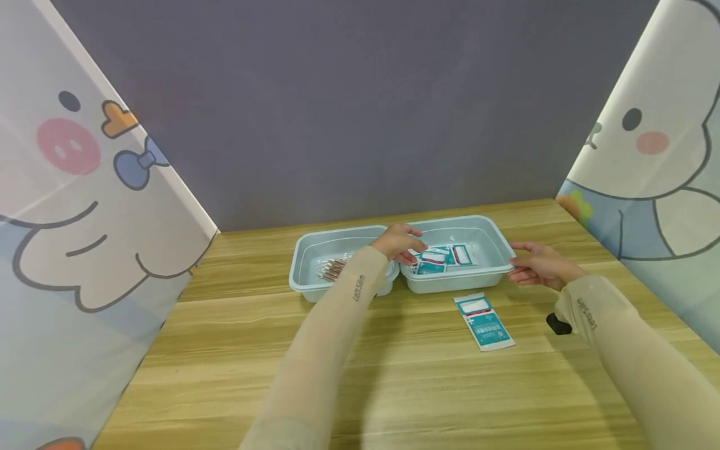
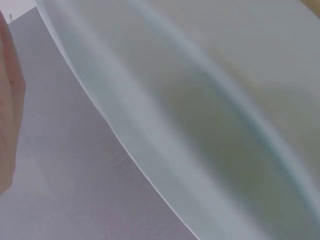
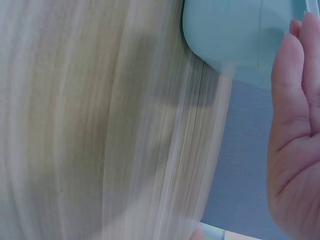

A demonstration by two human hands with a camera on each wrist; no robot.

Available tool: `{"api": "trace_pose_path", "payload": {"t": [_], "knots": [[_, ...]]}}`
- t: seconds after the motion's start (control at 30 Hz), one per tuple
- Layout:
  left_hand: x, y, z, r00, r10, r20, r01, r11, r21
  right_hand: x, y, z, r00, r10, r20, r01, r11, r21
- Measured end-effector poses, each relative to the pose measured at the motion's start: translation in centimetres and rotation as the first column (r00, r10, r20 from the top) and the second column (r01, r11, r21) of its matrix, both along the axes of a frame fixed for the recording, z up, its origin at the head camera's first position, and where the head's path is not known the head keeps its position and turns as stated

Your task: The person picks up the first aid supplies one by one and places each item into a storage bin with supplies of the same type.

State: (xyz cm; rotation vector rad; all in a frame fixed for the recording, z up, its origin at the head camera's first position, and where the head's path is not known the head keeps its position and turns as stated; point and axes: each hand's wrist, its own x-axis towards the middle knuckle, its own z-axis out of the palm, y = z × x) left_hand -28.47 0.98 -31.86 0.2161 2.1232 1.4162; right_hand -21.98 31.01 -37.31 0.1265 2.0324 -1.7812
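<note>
Two pale blue plastic trays stand side by side. My left hand point(image 1: 398, 242) is over the inner end of the right tray point(image 1: 450, 284), fingers loosely bent above the teal-and-white packets point(image 1: 433, 261) inside it. In the left wrist view a tray wall point(image 2: 150, 120) fills much of the picture, with a strip of the hand point(image 2: 7, 110) at the edge. At the right tray's outer end, my right hand point(image 1: 541, 265) has its fingertips at the rim. Its fingers point(image 3: 290, 85) look mostly straight beside the tray wall in the right wrist view.
The left tray point(image 1: 308, 289) holds several cotton swabs point(image 1: 332, 270), partly behind the left forearm. A flat teal-and-white packet point(image 1: 485, 322) lies on the wooden table point(image 1: 236, 350) in front of the right tray. A grey panel point(image 1: 360, 112) rises behind, and printed cartoon panels flank the table.
</note>
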Motion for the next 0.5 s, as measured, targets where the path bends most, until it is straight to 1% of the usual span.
{"api": "trace_pose_path", "payload": {"t": [0.27, 0.37, 0.5], "knots": [[0.3, 0.1, 0.2, 0.999, -0.031, 0.025, 0.03, 0.999, 0.042, 0.0, 0.1, -0.1, 1.0, 0.005, -0.001, -0.005, 1.0, 0.006], [0.8, 0.4, 0.3, 0.998, -0.055, 0.038, 0.052, 0.997, 0.062, 0.0, 0.0, -0.1, 1.0, 0.01, 0.0, -0.01, 1.0, 0.008], [1.7, 0.8, 0.6, 0.994, -0.092, 0.058, 0.087, 0.992, 0.093, 0.0, 0.0, 0.0, 1.0, 0.013, 0.0, -0.013, 1.0, 0.007]]}}
